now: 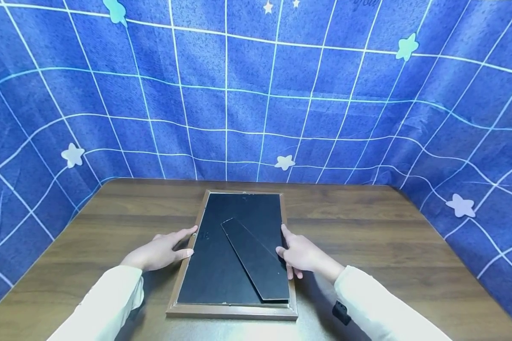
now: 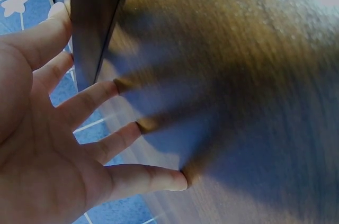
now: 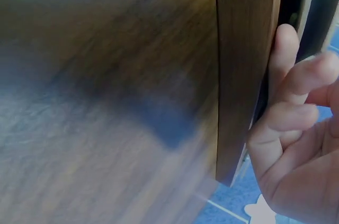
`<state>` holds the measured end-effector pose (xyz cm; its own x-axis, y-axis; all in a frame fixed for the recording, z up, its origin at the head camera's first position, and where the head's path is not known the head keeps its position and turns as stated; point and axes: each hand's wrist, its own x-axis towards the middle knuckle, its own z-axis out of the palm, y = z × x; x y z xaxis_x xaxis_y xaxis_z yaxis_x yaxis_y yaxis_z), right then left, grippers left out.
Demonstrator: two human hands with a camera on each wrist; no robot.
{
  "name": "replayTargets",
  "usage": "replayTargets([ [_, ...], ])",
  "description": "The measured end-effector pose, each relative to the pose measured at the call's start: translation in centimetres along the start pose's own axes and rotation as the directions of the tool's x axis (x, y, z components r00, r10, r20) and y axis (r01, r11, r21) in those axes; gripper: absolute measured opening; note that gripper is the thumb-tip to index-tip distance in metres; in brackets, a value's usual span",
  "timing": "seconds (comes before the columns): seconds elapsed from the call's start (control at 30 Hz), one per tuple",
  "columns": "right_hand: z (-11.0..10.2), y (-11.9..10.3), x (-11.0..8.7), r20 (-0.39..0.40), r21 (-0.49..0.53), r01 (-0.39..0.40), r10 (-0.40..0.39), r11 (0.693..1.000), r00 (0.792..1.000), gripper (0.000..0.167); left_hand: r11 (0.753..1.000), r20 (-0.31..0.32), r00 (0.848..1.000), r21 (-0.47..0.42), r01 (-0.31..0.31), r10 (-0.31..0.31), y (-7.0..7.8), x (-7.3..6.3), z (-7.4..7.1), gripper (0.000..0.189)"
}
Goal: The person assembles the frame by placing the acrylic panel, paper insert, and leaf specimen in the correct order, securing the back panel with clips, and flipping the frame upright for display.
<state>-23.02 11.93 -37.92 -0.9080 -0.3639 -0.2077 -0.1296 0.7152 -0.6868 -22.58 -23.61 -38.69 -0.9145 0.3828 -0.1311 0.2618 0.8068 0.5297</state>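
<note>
A picture frame with a brown wooden rim lies face down on the table, showing its black backing board. On the backing, a black easel stand slants toward the lower right. My left hand is at the left rim, thumb and index finger touching it. In the left wrist view its other fingers spread straight onto the tabletop. At the right rim my right hand has bent fingers, its thumb over the stand's edge. I cannot tell whether it pinches the stand.
The wooden table extends around the frame on both sides. Behind it and along the sides hangs a blue curtain with white grid lines and stars. A small black device shows under the right sleeve.
</note>
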Motion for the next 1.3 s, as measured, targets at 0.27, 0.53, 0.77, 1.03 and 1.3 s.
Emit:
replayTargets([
  [0.27, -0.1, -0.1, 0.3, -0.001, 0.01, -0.029, 0.029, 1.0, 1.0, 0.072, 1.0, -0.009, 1.0, -0.009, -0.012, 0.012, 0.1, -0.1, 0.0, 0.067],
  [0.53, -0.9, 0.4, 0.6, -0.043, -0.046, -0.015, 0.013, 0.999, 0.999, 0.076, 1.0, 0.001, 1.0, 0.003, 0.013, -0.013, 0.7, -0.2, -0.3, 0.067],
  [0.77, -1.5, 1.6, 0.4, -0.059, 0.029, 0.021, -0.019, 0.999, 0.998, 0.069, 1.0, 0.004, 1.0, 0.028, -0.013, 0.013, 0.7, -0.1, -0.4, 0.066],
  [1.03, -2.3, 2.7, -0.7, -0.065, 0.069, 0.172, -0.168, 0.983, 0.984, 0.031, 0.999, 0.023, 1.0, 0.043, 0.013, -0.014, 1.0, 0.1, -0.3, 0.067],
  [1.3, -2.1, 2.9, -2.1, -0.004, 0.044, 0.235, -0.235, 0.971, 0.972, 0.015, 0.995, 0.01, 0.999, 0.094, 0.032, -0.034, 2.1, 0.4, -0.3, 0.062],
])
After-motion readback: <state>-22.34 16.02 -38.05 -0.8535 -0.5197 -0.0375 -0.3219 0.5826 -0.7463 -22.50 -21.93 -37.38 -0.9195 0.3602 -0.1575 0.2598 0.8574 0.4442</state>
